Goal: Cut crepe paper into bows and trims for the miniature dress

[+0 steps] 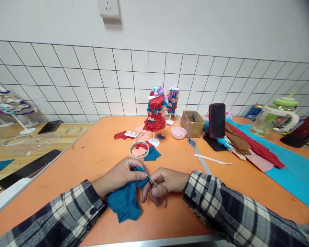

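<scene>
My left hand (127, 174) pinches a crumpled piece of teal crepe paper (125, 201), whose lower part spreads on the orange table. In my right hand (161, 185) is a small pair of scissors (150, 179), with a finger through a handle loop and the blades reaching the paper beside my left fingertips. Just beyond my hands are a roll of tape (139, 150) and another teal paper piece (152, 154). A small dress form in a red ruffled paper dress (155, 113) with teal bows stands behind them.
A second dress form (173, 101), a pink bowl (178, 132) and a cardboard box (192, 123) stand farther back. An upright phone (217, 120), folded crepe paper (257, 145) and a clear jug (265, 118) are at right. Another phone (29, 168) lies left on a wooden surface.
</scene>
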Motion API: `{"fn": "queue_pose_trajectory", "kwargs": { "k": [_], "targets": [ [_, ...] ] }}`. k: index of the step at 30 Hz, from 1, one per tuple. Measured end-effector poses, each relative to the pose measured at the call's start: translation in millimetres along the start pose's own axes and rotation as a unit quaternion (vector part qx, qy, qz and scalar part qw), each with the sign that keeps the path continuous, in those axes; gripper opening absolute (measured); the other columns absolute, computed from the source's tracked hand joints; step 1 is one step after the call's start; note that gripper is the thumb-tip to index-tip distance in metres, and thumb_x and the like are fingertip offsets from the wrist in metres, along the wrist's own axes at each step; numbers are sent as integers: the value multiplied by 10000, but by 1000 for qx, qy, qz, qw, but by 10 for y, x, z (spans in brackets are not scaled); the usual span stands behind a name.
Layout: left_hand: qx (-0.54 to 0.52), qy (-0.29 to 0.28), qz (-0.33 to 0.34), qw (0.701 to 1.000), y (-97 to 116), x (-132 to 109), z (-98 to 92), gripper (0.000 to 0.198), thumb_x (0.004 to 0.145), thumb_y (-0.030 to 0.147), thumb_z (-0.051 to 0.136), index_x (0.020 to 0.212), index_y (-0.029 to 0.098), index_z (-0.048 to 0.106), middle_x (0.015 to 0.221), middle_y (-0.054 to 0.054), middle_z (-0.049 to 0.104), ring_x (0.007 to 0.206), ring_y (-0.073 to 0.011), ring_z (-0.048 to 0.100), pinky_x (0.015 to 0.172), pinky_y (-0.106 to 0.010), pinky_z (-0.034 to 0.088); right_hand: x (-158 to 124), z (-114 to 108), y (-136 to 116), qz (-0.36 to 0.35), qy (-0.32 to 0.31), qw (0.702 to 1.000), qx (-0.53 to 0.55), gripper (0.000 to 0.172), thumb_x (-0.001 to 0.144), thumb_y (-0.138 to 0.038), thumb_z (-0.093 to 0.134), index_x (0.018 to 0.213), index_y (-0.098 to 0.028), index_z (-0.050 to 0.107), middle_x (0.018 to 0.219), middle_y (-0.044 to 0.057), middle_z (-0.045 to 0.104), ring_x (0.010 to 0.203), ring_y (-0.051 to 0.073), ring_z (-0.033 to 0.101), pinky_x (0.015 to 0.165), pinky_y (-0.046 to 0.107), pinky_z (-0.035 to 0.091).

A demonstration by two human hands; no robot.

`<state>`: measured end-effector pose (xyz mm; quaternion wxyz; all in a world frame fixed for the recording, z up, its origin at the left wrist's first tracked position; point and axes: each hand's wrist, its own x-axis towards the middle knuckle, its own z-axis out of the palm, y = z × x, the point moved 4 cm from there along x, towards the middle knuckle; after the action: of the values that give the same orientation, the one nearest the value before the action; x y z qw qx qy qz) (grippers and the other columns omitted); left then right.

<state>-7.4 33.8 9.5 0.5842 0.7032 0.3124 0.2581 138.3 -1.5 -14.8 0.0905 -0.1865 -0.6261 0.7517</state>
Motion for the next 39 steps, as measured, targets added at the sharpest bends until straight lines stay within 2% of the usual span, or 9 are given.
{"fn": "queue_pose_trajectory", "kwargs": {
  "k": [5, 10, 17, 20, 22, 24, 29, 34, 39],
  "targets": [
    [-8, -6, 0, 1000, 1, 0, 13, 333, 670, 459, 764, 671, 132, 698, 679, -30, 655, 671, -154, 562, 639, -244, 447, 10, -31, 32, 13, 29, 999, -9, 499, 686, -512, 743, 927, -79, 684, 579, -23, 566, 510, 61, 558, 486, 152, 481],
    [19, -25, -11, 999, -14, -3, 20, 320, 692, 448, 748, 714, 132, 702, 689, -37, 666, 679, -166, 579, 653, -256, 463, 21, -18, 31, 10, 8, 1000, -9, 565, 687, -572, 710, 971, -84, 677, 667, 8, 620, 527, 70, 571, 476, 171, 497],
    [-42, 55, -15, 997, 21, -60, -42, 503, 705, 527, 718, 1038, 150, 695, 839, -47, 690, 748, -177, 602, 679, -255, 465, 21, -78, 7, 2, 76, 997, 0, 487, 673, -521, 748, 901, -98, 672, 581, -28, 574, 467, 42, 522, 431, 130, 421],
    [-73, 70, -30, 994, -8, -50, -47, 410, 696, 500, 738, 883, 136, 724, 735, -29, 669, 682, -157, 586, 651, -248, 462, 20, -80, 12, 4, 76, 997, 4, 507, 667, -524, 752, 932, -99, 673, 595, -23, 574, 491, 48, 528, 441, 134, 426],
    [-66, 71, -41, 994, -36, -36, -41, 358, 681, 477, 757, 751, 129, 716, 655, -14, 648, 611, -135, 553, 599, -235, 448, 19, -66, 9, -1, 58, 998, 5, 542, 671, -545, 738, 970, -98, 672, 643, -7, 596, 512, 51, 535, 456, 142, 441],
    [-54, 65, -45, 995, -59, -24, -30, 365, 667, 481, 764, 699, 122, 707, 630, -17, 645, 596, -136, 544, 581, -235, 442, 20, -47, 6, -7, 39, 999, 4, 578, 675, -571, 721, 1001, -97, 669, 693, 10, 618, 529, 53, 544, 464, 148, 454],
    [-52, 70, -42, 995, -88, -23, -30, 383, 639, 488, 780, 723, 118, 728, 669, -45, 677, 634, -162, 573, 610, -255, 454, 37, -51, 41, 18, 57, 998, -3, 574, 621, -571, 756, 914, -86, 662, 576, -28, 570, 505, 69, 563, 479, 171, 483],
    [-33, 44, -35, 998, -62, -17, -23, 371, 655, 484, 772, 708, 119, 734, 698, -55, 693, 671, -172, 589, 653, -265, 454, 40, -28, 23, 5, 31, 999, 8, 588, 648, -578, 734, 954, -81, 666, 643, -5, 609, 498, 66, 568, 478, 185, 503],
    [-32, 49, -41, 997, -43, -14, -28, 358, 643, 473, 784, 715, 126, 733, 715, -50, 700, 670, -165, 586, 646, -255, 445, 26, -41, 28, 21, 47, 999, 5, 519, 653, -531, 759, 883, -77, 661, 561, -19, 586, 480, 78, 577, 455, 170, 494]
  ]
}}
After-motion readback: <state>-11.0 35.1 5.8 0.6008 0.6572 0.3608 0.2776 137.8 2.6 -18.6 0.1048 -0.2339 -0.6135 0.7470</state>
